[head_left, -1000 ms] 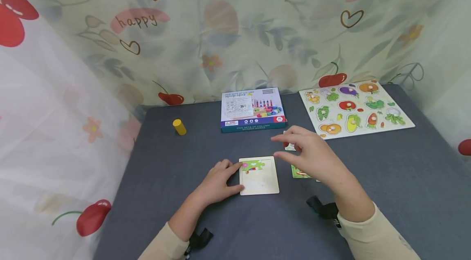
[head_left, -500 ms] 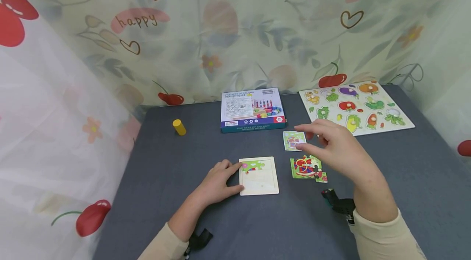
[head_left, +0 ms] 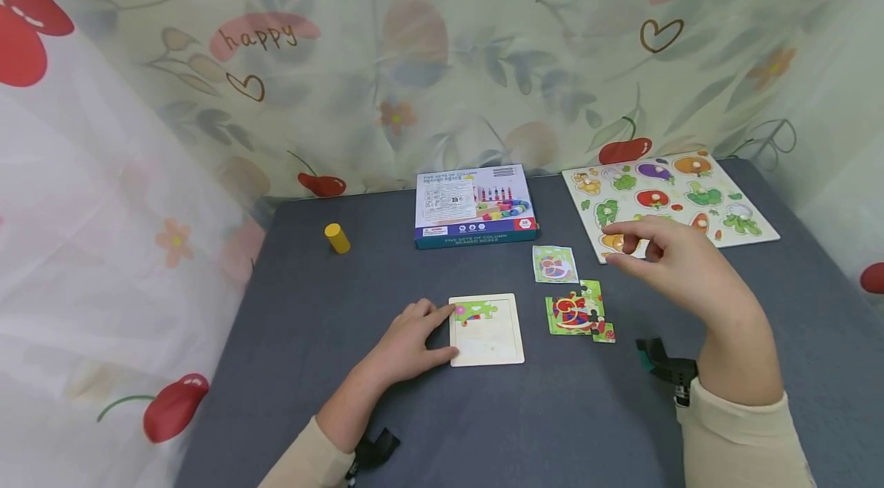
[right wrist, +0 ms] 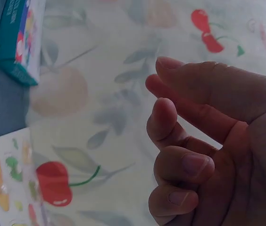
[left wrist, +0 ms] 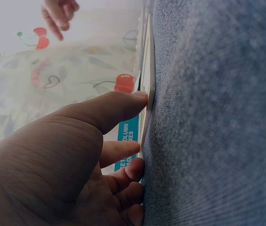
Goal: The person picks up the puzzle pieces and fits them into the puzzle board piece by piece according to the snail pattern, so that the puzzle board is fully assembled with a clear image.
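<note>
Head view: puzzle board [head_left: 492, 344], roughly square, lies at frame centre, left hand [head_left: 409, 346] touching its left edge with extended thumb and index; puzzle pieces [head_left: 572, 313] lie right of centre, below-left of the nearer right hand [head_left: 680, 269], empty, thumb and index parted

The table covering [head_left: 387, 265] is matt cloth with a visible, rough weave. The square tray [head_left: 490, 344] looks like smooth, matt wood; the puzzle pieces [head_left: 570, 313] carry a smooth printed face. The box [head_left: 449, 200] appears to be printed card, the curtain [head_left: 449, 112] thin and creased, the sleeves [head_left: 742, 434] matt cloth.
</note>
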`<state>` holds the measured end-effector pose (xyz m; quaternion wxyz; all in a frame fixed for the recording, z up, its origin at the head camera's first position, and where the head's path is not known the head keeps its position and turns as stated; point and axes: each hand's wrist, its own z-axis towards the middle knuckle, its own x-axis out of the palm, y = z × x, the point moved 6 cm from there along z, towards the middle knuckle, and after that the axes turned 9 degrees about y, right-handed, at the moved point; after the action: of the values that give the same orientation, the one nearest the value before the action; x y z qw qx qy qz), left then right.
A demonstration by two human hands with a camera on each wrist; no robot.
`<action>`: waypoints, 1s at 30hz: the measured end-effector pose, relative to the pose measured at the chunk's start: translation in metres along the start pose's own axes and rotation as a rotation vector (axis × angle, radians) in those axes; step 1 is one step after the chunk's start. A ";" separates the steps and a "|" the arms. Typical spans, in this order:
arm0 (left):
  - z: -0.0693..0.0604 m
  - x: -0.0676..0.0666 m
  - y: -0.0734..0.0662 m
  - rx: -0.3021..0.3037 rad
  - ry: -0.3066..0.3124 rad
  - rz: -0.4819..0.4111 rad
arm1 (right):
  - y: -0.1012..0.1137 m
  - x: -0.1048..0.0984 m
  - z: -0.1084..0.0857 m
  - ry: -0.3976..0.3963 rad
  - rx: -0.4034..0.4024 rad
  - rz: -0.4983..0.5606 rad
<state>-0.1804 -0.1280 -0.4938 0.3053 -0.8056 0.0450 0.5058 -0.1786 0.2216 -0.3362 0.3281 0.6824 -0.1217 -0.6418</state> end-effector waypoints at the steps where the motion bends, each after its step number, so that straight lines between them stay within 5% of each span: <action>1: 0.000 0.000 0.000 -0.001 0.000 0.000 | -0.006 0.000 0.002 0.018 0.022 0.007; 10: 0.000 0.000 0.000 -0.008 0.006 -0.009 | -0.062 0.023 0.022 0.213 0.138 0.114; 20: 0.000 -0.002 -0.002 -0.004 0.009 -0.002 | -0.116 0.071 0.036 0.420 0.204 0.331; 24: 0.001 -0.001 -0.001 -0.004 0.009 0.001 | -0.122 0.089 0.041 0.457 0.216 0.379; 30: 0.002 0.000 0.000 0.000 0.005 -0.006 | -0.115 0.098 0.046 0.461 0.221 0.301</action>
<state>-0.1817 -0.1275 -0.4948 0.3066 -0.8071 0.0431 0.5028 -0.2375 0.2378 -0.4819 0.3623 0.8160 -0.2131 -0.3967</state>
